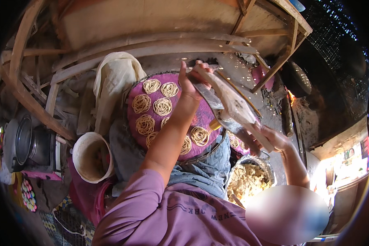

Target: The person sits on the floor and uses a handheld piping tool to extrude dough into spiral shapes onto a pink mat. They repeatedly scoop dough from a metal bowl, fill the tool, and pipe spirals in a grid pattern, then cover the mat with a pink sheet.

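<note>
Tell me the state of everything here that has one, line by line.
Long wooden-and-metal tool: tilted, held by left hand and right hand
Round purple tray: partly covered
Pale stringy nests: coiled, lying on the tray
White plastic bucket: open
Silver metal pot: open, holding pale dough
Orange flame: burning

A tray (201, 115) lay in front of the person (188, 217), with coils of noodles (151, 86) on it. Over its right side, a tool (229, 100) slanted between the left hand (194, 80) at the far end and the right hand (276, 138) at the near one. To the right stood a pot (271, 169) with dough (248, 180) in it (more coils (234, 142) lay just behind). A bucket (84, 149) stood left of the tray, a cloth (121, 76) behind the bucket.
</note>
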